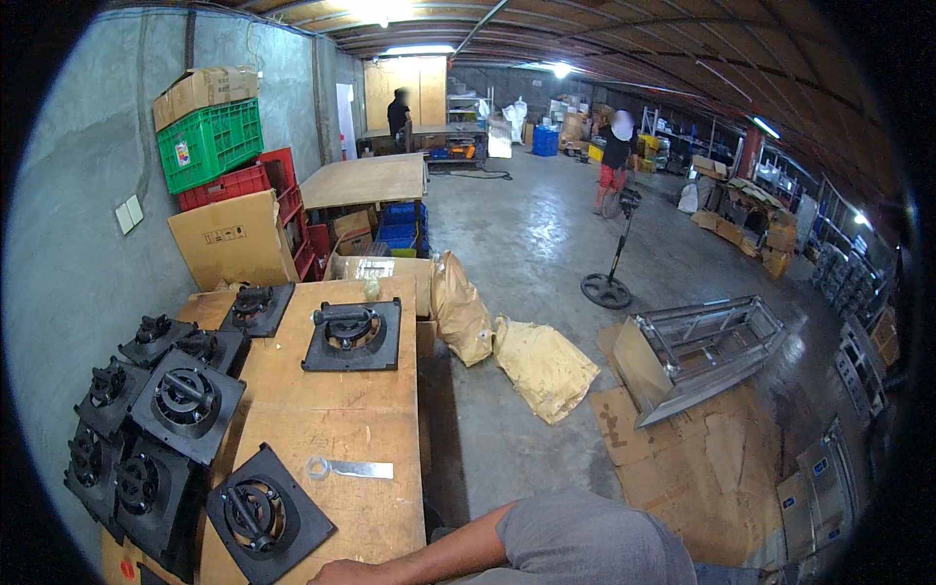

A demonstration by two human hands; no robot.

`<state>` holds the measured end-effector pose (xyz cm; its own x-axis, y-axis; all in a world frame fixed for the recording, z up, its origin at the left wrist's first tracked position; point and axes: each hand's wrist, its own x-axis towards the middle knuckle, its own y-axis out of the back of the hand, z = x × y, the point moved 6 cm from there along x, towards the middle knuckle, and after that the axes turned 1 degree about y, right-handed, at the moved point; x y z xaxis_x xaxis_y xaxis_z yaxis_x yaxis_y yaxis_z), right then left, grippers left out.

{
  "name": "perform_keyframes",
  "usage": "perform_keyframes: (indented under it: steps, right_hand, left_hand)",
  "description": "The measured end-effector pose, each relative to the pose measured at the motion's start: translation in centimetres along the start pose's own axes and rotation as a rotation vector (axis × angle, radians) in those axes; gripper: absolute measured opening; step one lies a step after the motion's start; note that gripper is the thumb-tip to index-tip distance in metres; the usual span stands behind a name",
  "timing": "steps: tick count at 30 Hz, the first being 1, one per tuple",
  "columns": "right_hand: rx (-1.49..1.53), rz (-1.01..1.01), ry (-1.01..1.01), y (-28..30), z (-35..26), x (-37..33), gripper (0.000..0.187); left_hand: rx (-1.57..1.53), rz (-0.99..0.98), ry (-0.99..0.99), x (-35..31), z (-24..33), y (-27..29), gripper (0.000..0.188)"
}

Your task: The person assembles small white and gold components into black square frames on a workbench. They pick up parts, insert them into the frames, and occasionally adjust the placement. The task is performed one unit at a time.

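Note:
My right forearm, with a grey sleeve, reaches left across the lower edge. Only part of my right hand [341,573] shows, low over the wooden table [341,429]; its fingers are cut off by the frame. My left hand is out of view. Nearest to the right hand lies a black square plate with a round ringed centre and a crossbar [268,514]. Beyond it are a translucent ring [317,468] and a flat silvery strip [361,470]. Another such black plate [352,334] rests farther back. Several more are piled at the left [185,402].
Green [211,146] and red crates [222,187] stand by the wall behind a cardboard sheet [234,239]. Tan sacks [546,369] lie on the floor beside the table. Rightward are a metal frame [707,346] and a round-based stand [606,291]. Two people are farther off.

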<state>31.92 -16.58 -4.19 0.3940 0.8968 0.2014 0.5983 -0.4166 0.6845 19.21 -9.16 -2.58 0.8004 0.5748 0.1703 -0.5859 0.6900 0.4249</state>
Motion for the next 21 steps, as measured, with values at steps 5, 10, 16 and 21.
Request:
perform_keyframes:
  steps: [5, 10, 16, 21]
  right_hand:
    - [0.063, 0.053, 0.074, 0.4, -1.1, -0.5, 0.031]
    - [-0.051, 0.034, 0.061, -0.2, -0.6, -0.5, 0.028]
    - [-0.08, -0.034, 0.145, -1.4, -0.3, -0.4, 0.026]
    - [-0.084, -0.042, 0.121, -1.2, -0.3, -0.4, 0.028]
  left_hand:
    - [-0.295, -0.084, 0.197, -0.3, -2.5, -0.5, 0.034]
    - [-0.436, -0.114, 0.305, -0.2, -4.3, -0.6, 0.025]
    - [-0.371, -0.105, 0.403, -0.4, -4.8, -1.0, 0.031]
    - [-0.34, -0.044, 0.352, -0.4, -2.3, -1.4, 0.033]
